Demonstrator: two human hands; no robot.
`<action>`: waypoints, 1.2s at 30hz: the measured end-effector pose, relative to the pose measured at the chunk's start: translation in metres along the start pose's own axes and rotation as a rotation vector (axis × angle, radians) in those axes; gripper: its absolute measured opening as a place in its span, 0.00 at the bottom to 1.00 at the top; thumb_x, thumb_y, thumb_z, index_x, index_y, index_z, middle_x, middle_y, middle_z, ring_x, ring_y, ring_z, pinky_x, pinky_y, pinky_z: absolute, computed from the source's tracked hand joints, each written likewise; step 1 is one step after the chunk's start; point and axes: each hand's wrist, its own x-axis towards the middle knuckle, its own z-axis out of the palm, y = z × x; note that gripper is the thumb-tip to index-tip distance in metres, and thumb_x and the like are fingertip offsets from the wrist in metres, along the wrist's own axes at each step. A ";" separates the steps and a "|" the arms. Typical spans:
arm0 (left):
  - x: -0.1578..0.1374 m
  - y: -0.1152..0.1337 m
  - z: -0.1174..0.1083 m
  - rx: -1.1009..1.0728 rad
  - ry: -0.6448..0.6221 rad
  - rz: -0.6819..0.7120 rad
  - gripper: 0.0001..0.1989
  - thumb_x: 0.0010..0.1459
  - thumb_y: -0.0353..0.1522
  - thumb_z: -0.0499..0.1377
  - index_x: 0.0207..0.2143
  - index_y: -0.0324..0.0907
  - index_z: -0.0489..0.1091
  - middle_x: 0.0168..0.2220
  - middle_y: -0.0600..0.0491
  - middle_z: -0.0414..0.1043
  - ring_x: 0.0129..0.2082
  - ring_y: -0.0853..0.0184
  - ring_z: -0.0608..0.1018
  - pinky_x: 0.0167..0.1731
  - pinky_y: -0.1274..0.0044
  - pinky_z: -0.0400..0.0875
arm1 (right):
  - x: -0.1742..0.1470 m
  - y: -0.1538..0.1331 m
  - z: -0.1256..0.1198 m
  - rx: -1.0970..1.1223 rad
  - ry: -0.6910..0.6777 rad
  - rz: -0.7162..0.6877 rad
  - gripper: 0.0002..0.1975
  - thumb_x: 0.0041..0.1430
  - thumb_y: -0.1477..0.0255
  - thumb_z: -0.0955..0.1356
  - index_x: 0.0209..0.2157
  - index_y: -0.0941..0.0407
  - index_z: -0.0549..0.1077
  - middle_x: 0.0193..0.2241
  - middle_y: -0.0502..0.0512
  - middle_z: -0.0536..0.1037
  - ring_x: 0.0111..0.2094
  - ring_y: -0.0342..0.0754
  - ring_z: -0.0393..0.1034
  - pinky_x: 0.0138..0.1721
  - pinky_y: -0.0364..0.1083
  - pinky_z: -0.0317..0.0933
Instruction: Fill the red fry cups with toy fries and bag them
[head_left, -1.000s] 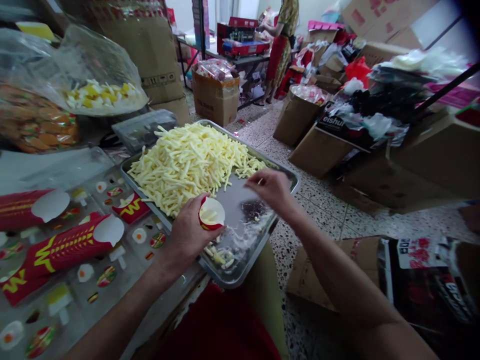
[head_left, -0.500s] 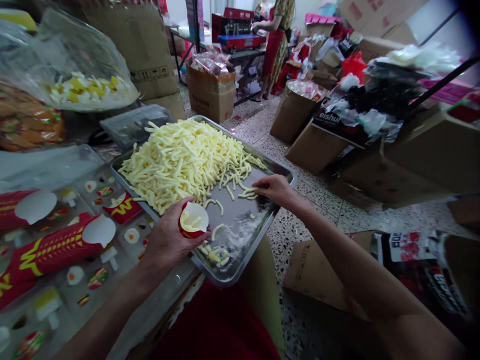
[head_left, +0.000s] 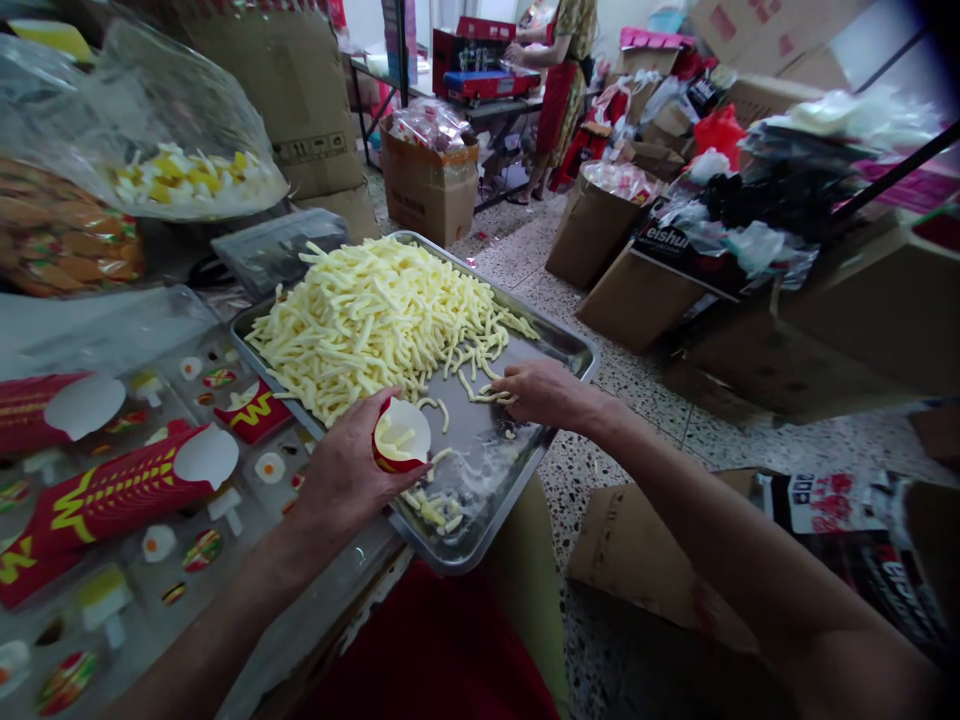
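My left hand [head_left: 349,455] is wrapped around a red paper fries carton [head_left: 415,428] with a white inside, a few fries at its bottom. The carton is tilted, mouth up, over the near left side of a metal tray [head_left: 471,428]. On the tray is a big heap of pale yellow fries [head_left: 367,320], with loose ones strewn to its right. My right hand [head_left: 547,393] is low over the tray's right side, fingers drawn together on several loose fries [head_left: 487,394]; its fingertips are partly hidden. Short broken pieces [head_left: 435,512] and white powder are in the near corner.
Printed red cartons [head_left: 127,495] lie on clear packaging on the table at left. Behind them are a bag of yellow and white pieces [head_left: 180,180] and a tall cardboard box [head_left: 277,90]. Boxes [head_left: 675,570] stand on the floor at right. A person [head_left: 562,80] stands by a red machine.
My right hand has moved left and nearer across the tray, its fingers closing on the loose fries. The carton in my left hand has shifted slightly right and turned, showing more of its white inside.
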 end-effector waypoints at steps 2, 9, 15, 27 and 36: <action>0.001 0.000 0.004 0.001 -0.011 0.041 0.39 0.47 0.42 0.71 0.60 0.45 0.62 0.57 0.48 0.71 0.55 0.56 0.75 0.57 0.66 0.69 | 0.009 -0.001 0.009 0.011 -0.009 0.069 0.11 0.50 0.79 0.70 0.33 0.53 0.82 0.30 0.55 0.79 0.30 0.47 0.68 0.29 0.46 0.51; 0.001 0.003 0.010 -0.027 -0.102 0.011 0.40 0.46 0.40 0.72 0.60 0.44 0.63 0.57 0.46 0.72 0.55 0.54 0.75 0.56 0.65 0.69 | 0.012 -0.005 0.028 0.182 0.170 0.390 0.06 0.48 0.72 0.73 0.31 0.54 0.83 0.28 0.53 0.80 0.29 0.46 0.70 0.30 0.45 0.55; 0.016 0.019 0.021 0.069 -0.154 -0.042 0.41 0.42 0.39 0.74 0.58 0.40 0.64 0.55 0.43 0.73 0.53 0.52 0.76 0.54 0.65 0.70 | 0.027 -0.005 0.027 0.176 0.326 0.417 0.04 0.47 0.74 0.73 0.29 0.55 0.80 0.31 0.53 0.81 0.32 0.46 0.70 0.33 0.44 0.57; 0.019 0.042 0.052 0.094 0.015 -0.143 0.24 0.48 0.37 0.68 0.48 0.44 0.69 0.44 0.46 0.77 0.44 0.53 0.80 0.42 0.68 0.73 | 0.010 -0.102 0.030 0.716 0.630 0.368 0.06 0.56 0.69 0.69 0.29 0.57 0.75 0.27 0.54 0.76 0.29 0.45 0.67 0.32 0.45 0.58; -0.016 0.023 0.035 0.119 0.217 -0.109 0.23 0.54 0.28 0.60 0.53 0.38 0.67 0.50 0.42 0.74 0.51 0.54 0.76 0.54 0.64 0.69 | 0.012 -0.138 0.017 0.638 0.309 0.058 0.09 0.55 0.79 0.66 0.28 0.57 0.78 0.27 0.54 0.78 0.29 0.46 0.66 0.33 0.45 0.55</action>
